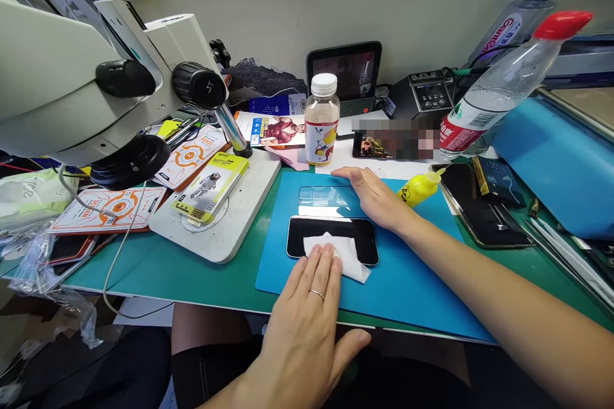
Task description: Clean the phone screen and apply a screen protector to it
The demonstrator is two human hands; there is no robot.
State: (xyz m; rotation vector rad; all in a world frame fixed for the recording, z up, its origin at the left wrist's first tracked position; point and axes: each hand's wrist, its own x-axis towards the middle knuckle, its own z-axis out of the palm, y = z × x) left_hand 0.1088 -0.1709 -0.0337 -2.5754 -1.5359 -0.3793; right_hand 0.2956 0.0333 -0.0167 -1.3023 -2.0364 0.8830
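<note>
A phone (293, 243) with a black screen and light frame lies face up on the blue mat (273, 268). Across its middle and lower edge is a folded white wipe (352, 263). My left hand (307, 319), with a ring on one finger, presses the wipe with flat, outstretched fingers, thumb apart. Just behind the phone lies a clear glass screen protector (323, 198). At its right end rests my right hand (371, 198), fingers stretched out; its far fingers are partly hidden, and I see nothing held in it.
Beyond the right wrist lies a yellow squeeze bottle (419, 188). A white-capped bottle (322, 121) stands behind the mat. To the left, a microscope (129, 89) overhangs its base with a yellow battery box (211, 188). On the right are another phone (480, 211) and a red-capped water bottle (499, 96).
</note>
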